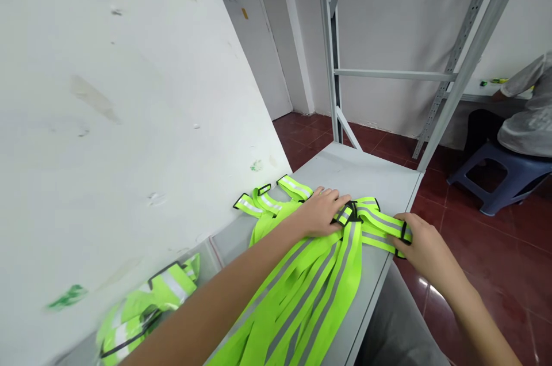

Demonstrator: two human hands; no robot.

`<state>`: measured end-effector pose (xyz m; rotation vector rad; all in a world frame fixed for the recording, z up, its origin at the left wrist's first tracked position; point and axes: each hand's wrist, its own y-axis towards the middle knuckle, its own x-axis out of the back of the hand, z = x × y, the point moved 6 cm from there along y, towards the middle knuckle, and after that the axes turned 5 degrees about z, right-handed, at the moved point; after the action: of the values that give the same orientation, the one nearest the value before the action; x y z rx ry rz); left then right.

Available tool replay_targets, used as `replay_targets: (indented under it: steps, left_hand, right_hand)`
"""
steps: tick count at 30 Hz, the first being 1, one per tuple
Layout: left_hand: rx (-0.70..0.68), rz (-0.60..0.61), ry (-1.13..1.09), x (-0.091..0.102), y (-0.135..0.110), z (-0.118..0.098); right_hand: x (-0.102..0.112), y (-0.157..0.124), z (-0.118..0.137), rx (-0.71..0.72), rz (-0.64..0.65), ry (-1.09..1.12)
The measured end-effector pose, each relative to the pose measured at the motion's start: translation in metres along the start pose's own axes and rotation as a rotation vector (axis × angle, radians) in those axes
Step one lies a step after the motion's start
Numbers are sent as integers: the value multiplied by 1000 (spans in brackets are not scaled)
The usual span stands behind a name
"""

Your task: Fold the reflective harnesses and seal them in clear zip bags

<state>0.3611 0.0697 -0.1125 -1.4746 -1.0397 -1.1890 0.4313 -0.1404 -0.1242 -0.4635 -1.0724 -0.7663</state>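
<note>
A bundle of neon yellow reflective straps [319,285] with grey stripes lies across the grey tabletop, its lower ends running out of view. My left hand [321,213] is closed over the top of the bundle, beside a black buckle [352,210]; its thumb and some of the grip are hidden. At the table's right edge, my right hand [421,239] pinches looped strap ends with black edging. Short looped ends with black sliders [264,188] fan out to the left of my left hand.
A clear bag [146,314] with more neon strapping lies at the lower left, against a white panel [150,95]. Metal shelf posts [470,67] rise at the far end of the grey table [366,167]. Another person [528,113] sits on a blue stool [500,170] to the right.
</note>
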Motion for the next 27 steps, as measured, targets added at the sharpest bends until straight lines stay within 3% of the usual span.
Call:
replay_targets:
  steps: [3,7,10,16,18,22,27]
  left_hand:
    - [-18,-27,54,0,-1,-2]
    - [-31,-58,41,0,-1,-9]
    - [-21,-54,29,-2,-2,-18]
    - [88,-38,127,1,-3,-35]
    - [188,-13,139,4,-7,-36]
    - [362,2,161,14,-30,-47]
    - [333,-16,-69,5,-67,-76]
  right_hand:
    - [18,-4,2,-25,-71,185]
    - [32,-8,23,155,9,535]
    - [30,-8,40,232,90,697]
    - [13,8,76,336,36,866]
    - [0,18,83,259,52,859]
    - [-19,32,82,82,-34,683]
    - [-27,33,85,96,56,623]
